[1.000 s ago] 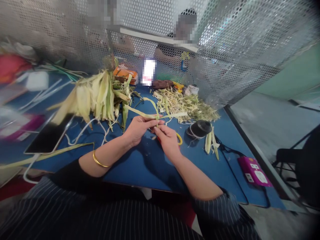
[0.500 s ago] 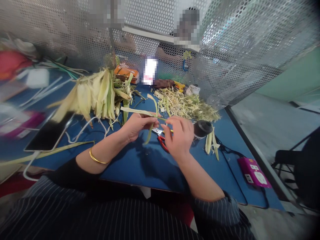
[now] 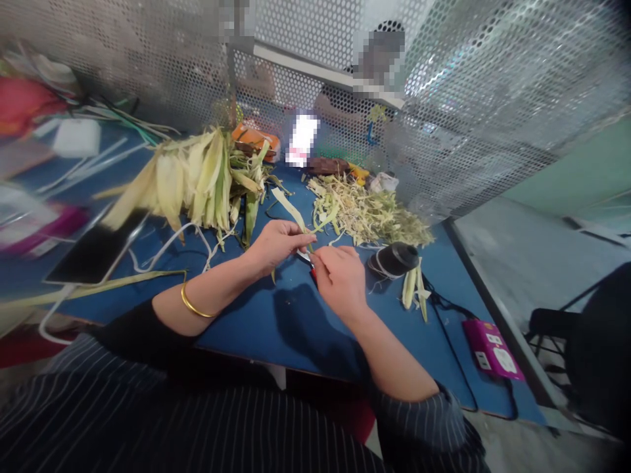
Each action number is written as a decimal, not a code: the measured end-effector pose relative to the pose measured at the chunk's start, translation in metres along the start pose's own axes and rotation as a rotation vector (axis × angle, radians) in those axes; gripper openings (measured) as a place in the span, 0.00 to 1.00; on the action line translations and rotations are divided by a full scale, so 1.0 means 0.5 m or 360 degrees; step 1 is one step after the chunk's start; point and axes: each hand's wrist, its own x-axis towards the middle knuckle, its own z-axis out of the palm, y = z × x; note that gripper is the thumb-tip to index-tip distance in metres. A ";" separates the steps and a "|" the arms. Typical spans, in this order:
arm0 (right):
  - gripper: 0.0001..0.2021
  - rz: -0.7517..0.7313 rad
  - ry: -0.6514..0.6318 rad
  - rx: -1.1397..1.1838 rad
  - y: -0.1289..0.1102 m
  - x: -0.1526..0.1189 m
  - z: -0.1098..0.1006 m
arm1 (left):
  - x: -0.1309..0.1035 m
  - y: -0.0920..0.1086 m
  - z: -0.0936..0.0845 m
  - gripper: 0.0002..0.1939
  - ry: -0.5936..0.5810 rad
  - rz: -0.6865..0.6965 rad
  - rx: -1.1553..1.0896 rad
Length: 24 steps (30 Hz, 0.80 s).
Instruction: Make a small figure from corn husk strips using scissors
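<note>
My left hand [image 3: 280,244] pinches a corn husk strip [image 3: 290,205] between thumb and fingers; the pale strip sticks up and away from the hand. Close against it, my right hand [image 3: 340,276] has its fingers closed on the lower end of the same husk piece, near the left fingertips. Another green strip end [image 3: 325,222] juts out to the right above the hands. Beneath the hands, a pair of red-handled scissors [image 3: 304,257] lies on the table, mostly covered by my right hand. A black spool of thread [image 3: 394,260] stands just right of that hand.
A large bundle of corn husks [image 3: 197,180] lies at the left back, with a heap of shredded husk [image 3: 367,210] at the right back. A dark tablet-like device [image 3: 93,253] with a white cable sits left. A purple box [image 3: 493,349] is at the right edge. A perforated metal screen [image 3: 315,85] stands behind.
My right hand has closed in toward the left, its fingers curling down onto the husk. The strip has turned, and the scissors are now more covered. The view has shifted slightly.
</note>
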 end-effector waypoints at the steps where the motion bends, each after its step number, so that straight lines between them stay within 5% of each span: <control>1: 0.11 -0.0005 -0.0022 0.0025 -0.001 0.000 -0.002 | 0.000 0.003 -0.002 0.13 0.0006 -0.0014 0.0011; 5: 0.11 0.0027 -0.0044 0.0158 0.000 0.001 -0.021 | -0.001 0.015 -0.011 0.15 -0.0070 -0.0013 0.0090; 10: 0.11 0.0297 0.0475 0.0108 0.028 0.011 -0.048 | -0.008 0.023 -0.015 0.16 -0.0473 -0.0054 0.0078; 13: 0.11 0.0403 0.0267 0.0182 0.044 0.018 -0.037 | -0.014 0.017 -0.008 0.17 -0.0601 0.0015 0.0280; 17: 0.15 0.0681 -0.0143 0.0968 0.043 0.018 -0.011 | -0.019 0.003 0.005 0.15 -0.0632 0.0171 0.0563; 20: 0.13 0.0939 0.0009 0.1377 0.035 0.013 0.003 | -0.021 -0.005 0.014 0.15 -0.0579 0.0203 0.0563; 24: 0.12 0.1013 0.0260 0.1321 0.031 0.005 0.025 | -0.022 -0.010 0.018 0.14 -0.0576 0.0254 0.0603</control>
